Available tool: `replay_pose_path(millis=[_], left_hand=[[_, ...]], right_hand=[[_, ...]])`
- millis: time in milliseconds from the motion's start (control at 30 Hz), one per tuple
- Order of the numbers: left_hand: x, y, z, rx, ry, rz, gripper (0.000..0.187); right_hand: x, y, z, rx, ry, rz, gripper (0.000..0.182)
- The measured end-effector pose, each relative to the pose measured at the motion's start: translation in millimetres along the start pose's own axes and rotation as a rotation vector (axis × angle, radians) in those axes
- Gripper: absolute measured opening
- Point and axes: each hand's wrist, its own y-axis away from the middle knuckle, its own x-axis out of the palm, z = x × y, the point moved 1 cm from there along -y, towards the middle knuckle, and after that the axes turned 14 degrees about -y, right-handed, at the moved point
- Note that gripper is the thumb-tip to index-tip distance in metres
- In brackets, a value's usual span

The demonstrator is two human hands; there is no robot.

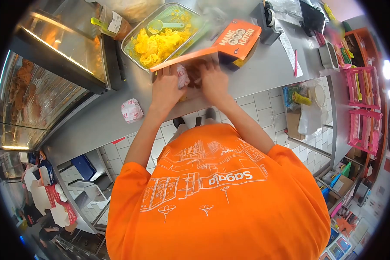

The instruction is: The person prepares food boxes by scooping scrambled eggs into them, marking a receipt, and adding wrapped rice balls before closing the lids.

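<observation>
An orange cardboard takeaway box stands at the counter's near edge with its lid raised. My left hand grips its left side, fingers bent over into it. On the right side my right hand holds the box too, its fingertips against the inner cardboard. Between my hands lies a paper-wrapped packet with red print, close to my left fingers. A similar wrapped packet, marked "RICE", rests on the counter left of my left forearm. The rest of the box's contents is dark and partly hidden.
Behind the box is a metal tray of yellow food with a green scoop. A closed orange "Mang Katsu" box sits to the right, near a paper slip and a pink pen. A glass food warmer borders the left.
</observation>
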Motion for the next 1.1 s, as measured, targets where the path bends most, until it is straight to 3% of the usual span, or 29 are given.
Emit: replay_pose_path(millis=[33,133,233,367,467,567,800,900,1100], left_hand=[[0,0,0,-0.02,-0.02,0.014,0.085],[0,2,-3,0.013,-0.072,-0.02,0.081],[1,3,-3,0.027,-0.069,-0.031,0.082],[2,3,-3,0.017,-0.066,-0.045,0.081],[0,1,-3,-0.029,-0.017,-0.021,0.085],[-1,-2,-3,-0.059,-0.017,-0.01,0.084],[0,-5,-9,-0.058,0.0,-0.028,0.079],[2,-8,-8,-0.058,0.017,-0.025,0.079],[-4,-6,-9,-0.037,0.028,-0.028,0.081]], right_hand=[[2,-1,3,-0.072,-0.033,-0.053,0.027],[8,0,13,-0.053,0.021,-0.001,0.025],[2,-7,30,0.095,0.113,0.165,0.028],[16,-13,30,0.15,0.25,0.193,0.035],[7,-8,29,0.148,0.156,0.119,0.04],[-4,-2,27,0.148,-0.026,-0.098,0.037],[-9,1,9,0.22,-0.083,-0.107,0.03],[-7,4,7,0.102,0.038,-0.125,0.028],[-9,3,5,0.056,-0.114,-0.322,0.018]])
